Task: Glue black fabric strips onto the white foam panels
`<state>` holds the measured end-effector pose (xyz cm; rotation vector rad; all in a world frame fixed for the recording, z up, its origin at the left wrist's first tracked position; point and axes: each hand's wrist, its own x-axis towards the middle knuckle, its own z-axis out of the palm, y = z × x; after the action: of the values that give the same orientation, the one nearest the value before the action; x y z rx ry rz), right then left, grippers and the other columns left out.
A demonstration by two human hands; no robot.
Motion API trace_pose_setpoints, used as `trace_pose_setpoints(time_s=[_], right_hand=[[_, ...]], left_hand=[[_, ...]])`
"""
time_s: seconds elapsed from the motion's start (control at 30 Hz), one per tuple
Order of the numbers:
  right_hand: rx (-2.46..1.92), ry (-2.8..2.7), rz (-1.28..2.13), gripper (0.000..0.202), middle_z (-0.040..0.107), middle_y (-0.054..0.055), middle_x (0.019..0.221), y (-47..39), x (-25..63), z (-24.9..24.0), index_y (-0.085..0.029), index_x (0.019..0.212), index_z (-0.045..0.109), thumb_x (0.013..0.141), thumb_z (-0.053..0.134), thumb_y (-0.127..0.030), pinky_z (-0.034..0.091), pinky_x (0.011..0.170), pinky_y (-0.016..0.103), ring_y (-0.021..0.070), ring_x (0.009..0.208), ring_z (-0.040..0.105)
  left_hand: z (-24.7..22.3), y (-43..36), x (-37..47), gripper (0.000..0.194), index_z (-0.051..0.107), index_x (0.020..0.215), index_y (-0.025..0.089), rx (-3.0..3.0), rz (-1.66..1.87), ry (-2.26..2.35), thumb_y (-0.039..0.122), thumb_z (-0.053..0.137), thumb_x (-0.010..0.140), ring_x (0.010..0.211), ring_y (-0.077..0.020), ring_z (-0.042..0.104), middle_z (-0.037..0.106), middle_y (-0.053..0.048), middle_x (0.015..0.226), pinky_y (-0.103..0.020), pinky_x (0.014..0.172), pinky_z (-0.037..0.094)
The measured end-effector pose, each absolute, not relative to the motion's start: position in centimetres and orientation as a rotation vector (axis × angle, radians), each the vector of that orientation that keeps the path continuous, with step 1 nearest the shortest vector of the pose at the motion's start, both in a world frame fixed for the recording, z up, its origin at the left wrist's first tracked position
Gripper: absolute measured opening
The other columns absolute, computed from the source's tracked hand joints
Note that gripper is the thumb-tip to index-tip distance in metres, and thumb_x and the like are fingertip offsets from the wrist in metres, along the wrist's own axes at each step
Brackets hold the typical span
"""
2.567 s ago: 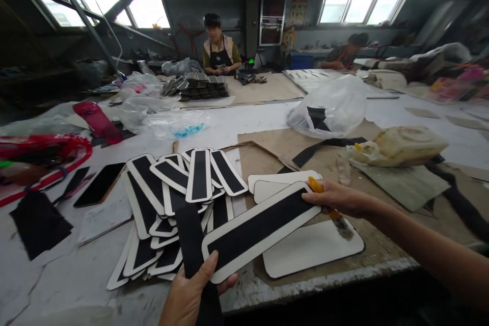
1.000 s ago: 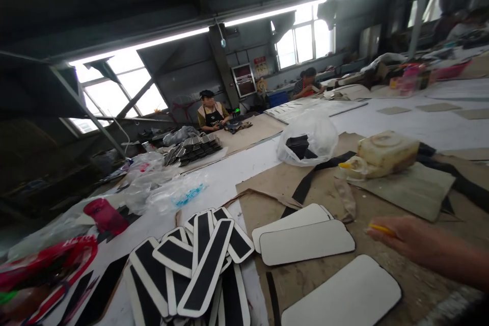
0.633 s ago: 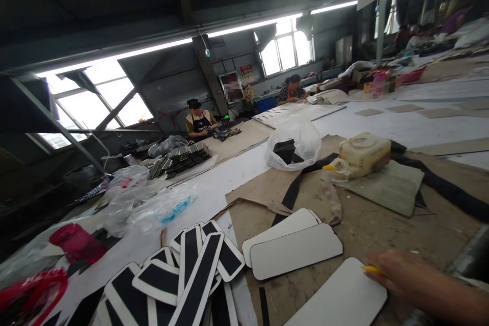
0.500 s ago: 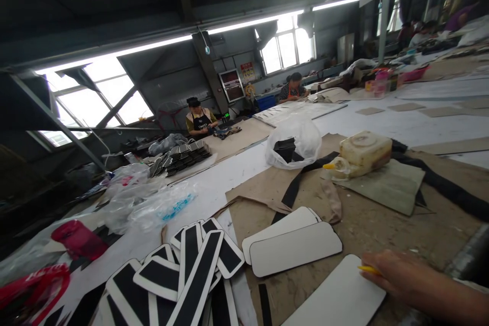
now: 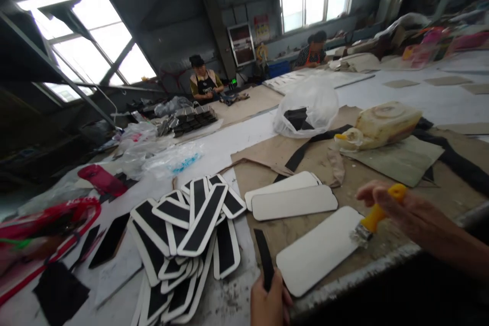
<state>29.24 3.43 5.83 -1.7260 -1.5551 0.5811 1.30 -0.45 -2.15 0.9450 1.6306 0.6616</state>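
My right hand (image 5: 410, 221) grips a brush (image 5: 376, 215) with a yellow handle. Its bristle end is at the right end of a white panel with rounded corners (image 5: 317, 252), the one closest to me. At the bottom centre, my left hand (image 5: 269, 300) is closed on the lower end of a narrow black strip (image 5: 263, 252), beside that panel's left end. Two more white panels (image 5: 294, 202) overlap just beyond. To the left, several white-edged panels with black centres (image 5: 202, 219) lie in a loose pile.
A stained plastic bottle with a yellow tip (image 5: 387, 125) lies on a greenish sheet. A clear bag with black pieces (image 5: 305, 107) stands behind the panels. A red-rimmed bag (image 5: 49, 244) is at the left. Two people (image 5: 206, 84) sit beyond the table. The table edge (image 5: 401, 252) runs close by.
The view has tipped downward. My left hand has come into view, holding the black strip. My right hand has turned, so the whole brush now shows.
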Motion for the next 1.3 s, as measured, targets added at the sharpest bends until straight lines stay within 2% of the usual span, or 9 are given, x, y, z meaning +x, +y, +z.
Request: trace_pose_setpoints(time_s=[0.03, 0.07, 0.13, 0.3, 0.57, 0.73, 1.0, 1.13, 1.3], right_hand=[[-1.718, -1.559, 0.674, 0.062, 0.061, 0.005, 0.072, 3.1, 28.7, 5.9, -0.022, 0.083, 0.061, 0.079, 0.025, -0.072, 0.047, 0.062, 0.030, 0.0193, 0.067, 0.058], [-1.719, -1.526, 0.746, 0.061, 0.059, 0.004, 0.069, 2.7, 28.0, 5.7, -0.021, 0.083, 0.059, 0.080, 0.025, -0.071, 0.046, 0.058, 0.029, 0.0173, 0.062, 0.055], [-1.692, -1.427, 0.893, 0.057, 0.055, 0.002, 0.066, 2.1, 26.5, 5.2, -0.020, 0.082, 0.057, 0.081, 0.028, -0.069, 0.043, 0.051, 0.027, 0.0134, 0.052, 0.050], [-1.471, -1.238, 1.200, 0.046, 0.048, -0.002, 0.056, 1.4, 22.7, 3.1, -0.018, 0.083, 0.054, 0.083, 0.039, -0.062, 0.041, 0.047, 0.024, 0.0111, 0.049, 0.047], [-1.382, -1.056, 1.371, 0.036, 0.052, -0.003, 0.060, 1.0, 20.3, 0.0, -0.017, 0.082, 0.051, 0.080, 0.055, -0.053, 0.042, 0.050, 0.023, 0.0101, 0.052, 0.050], [-1.555, -1.280, 1.139, 0.035, 0.054, -0.003, 0.058, 1.2, 22.0, 0.1, -0.019, 0.084, 0.052, 0.081, 0.051, -0.053, 0.044, 0.053, 0.026, 0.0127, 0.052, 0.053], [-1.883, -1.454, 0.560, 0.032, 0.055, -0.002, 0.055, 1.7, 27.4, 1.5, -0.020, 0.087, 0.052, 0.084, 0.043, -0.051, 0.045, 0.054, 0.029, 0.0163, 0.052, 0.056], [-1.925, -1.530, 0.253, 0.028, 0.060, 0.002, 0.069, 1.6, 29.3, 2.1, -0.020, 0.087, 0.054, 0.084, 0.043, -0.046, 0.047, 0.063, 0.031, 0.0187, 0.064, 0.060], [-1.692, -1.730, 0.068, 0.019, 0.059, 0.006, 0.086, 1.3, 29.1, 1.8, -0.021, 0.085, 0.054, 0.087, 0.044, -0.038, 0.046, 0.080, 0.034, 0.0205, 0.084, 0.059]], left_hand=[[-2.5, -0.4, 1.3, 0.042, 0.055, 0.062, 0.015, 0.916, 0.662, 1.616, 0.050, 0.047, 0.083, 0.033, -0.0068, 0.038, 0.048, 0.005, 0.044, -0.021, 0.037, 0.033], [-2.9, -0.4, 1.3, 0.046, 0.052, 0.055, 0.016, 0.895, 0.675, 1.590, 0.052, 0.046, 0.082, 0.029, -0.0060, 0.032, 0.045, 0.005, 0.038, -0.021, 0.034, 0.026], [-3.2, -0.4, 1.1, 0.046, 0.049, 0.050, 0.017, 0.857, 0.679, 1.554, 0.053, 0.046, 0.079, 0.026, -0.0057, 0.028, 0.042, 0.005, 0.032, -0.021, 0.033, 0.020], [-2.4, -0.8, 1.0, 0.043, 0.053, 0.051, 0.015, 0.856, 0.718, 1.480, 0.048, 0.045, 0.078, 0.028, -0.0068, 0.034, 0.048, 0.000, 0.034, -0.021, 0.034, 0.021], [-2.4, -0.6, 1.1, 0.033, 0.050, 0.051, 0.017, 0.883, 0.726, 1.436, 0.039, 0.050, 0.076, 0.026, -0.0050, 0.030, 0.045, 0.003, 0.031, -0.019, 0.032, 0.019], [-2.8, -0.7, 1.0, 0.031, 0.050, 0.053, 0.017, 0.872, 0.754, 1.433, 0.040, 0.050, 0.074, 0.026, -0.0053, 0.030, 0.046, 0.004, 0.033, -0.019, 0.031, 0.019], [-2.7, -0.8, 1.0, 0.033, 0.050, 0.054, 0.017, 0.898, 0.762, 1.398, 0.042, 0.051, 0.075, 0.027, -0.0058, 0.033, 0.047, 0.003, 0.034, -0.018, 0.031, 0.021], [-2.9, -0.7, 0.8, 0.035, 0.050, 0.052, 0.016, 0.906, 0.748, 1.389, 0.044, 0.054, 0.072, 0.026, -0.0060, 0.034, 0.047, 0.002, 0.033, -0.018, 0.032, 0.021], [-3.1, -0.7, 0.7, 0.038, 0.051, 0.050, 0.015, 0.911, 0.740, 1.394, 0.047, 0.054, 0.071, 0.025, -0.0058, 0.034, 0.048, 0.000, 0.032, -0.018, 0.032, 0.021]])
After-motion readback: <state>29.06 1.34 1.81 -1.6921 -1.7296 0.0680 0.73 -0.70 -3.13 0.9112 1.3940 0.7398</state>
